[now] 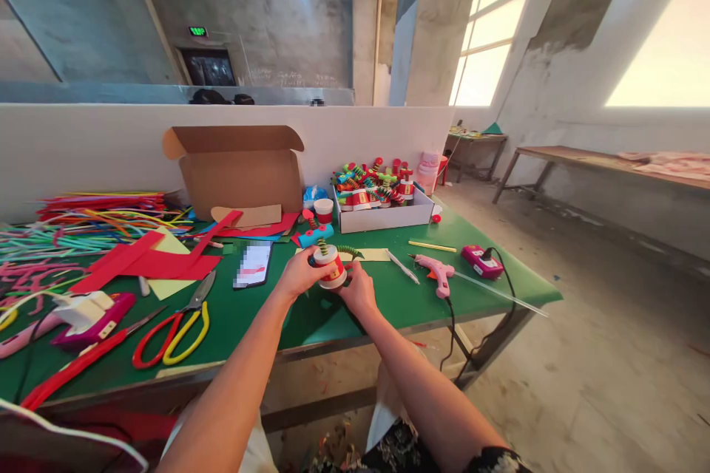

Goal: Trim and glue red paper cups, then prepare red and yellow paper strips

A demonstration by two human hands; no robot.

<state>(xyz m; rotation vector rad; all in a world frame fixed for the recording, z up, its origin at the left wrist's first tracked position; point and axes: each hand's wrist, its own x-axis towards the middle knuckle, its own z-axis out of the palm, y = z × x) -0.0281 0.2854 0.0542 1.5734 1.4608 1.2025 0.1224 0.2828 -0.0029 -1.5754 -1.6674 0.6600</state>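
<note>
Over the green table, a small paper-cup figure is held between both hands. It has a red and white cup body, a blue tube at the top and a green coiled strip out to the right. My left hand is closed around the cup's left side, thumb across its front. Against the cup's lower right side my right hand is closed, just below the coiled strip; its fingertips are partly hidden. A pale yellow paper strip lies behind the hands.
On the right are a pink glue gun, a white pen and a purple power adapter. A white box of similar figures stands behind. Left are scissors, a phone, red paper and pipe cleaners.
</note>
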